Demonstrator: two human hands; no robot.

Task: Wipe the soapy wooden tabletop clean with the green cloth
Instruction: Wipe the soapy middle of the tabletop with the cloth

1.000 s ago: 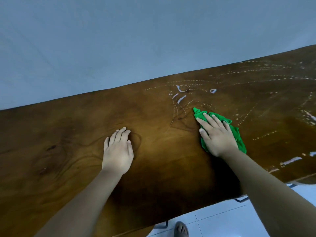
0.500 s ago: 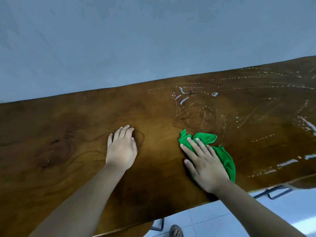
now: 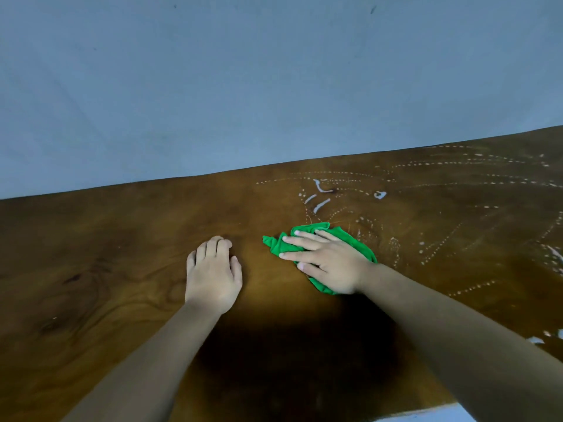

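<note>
your right hand [image 3: 327, 263] lies flat, fingers spread, pressing the crumpled green cloth [image 3: 341, 239]; the white soap streaks [image 3: 320, 202] lie at one o'clock, away from your open, flat left hand [image 3: 213, 275].

Plain pale blue-grey wall [image 3: 274, 80] filling the upper view, a few faint dark specks on it, sliver of light floor [image 3: 426, 414] at bottom right.
</note>
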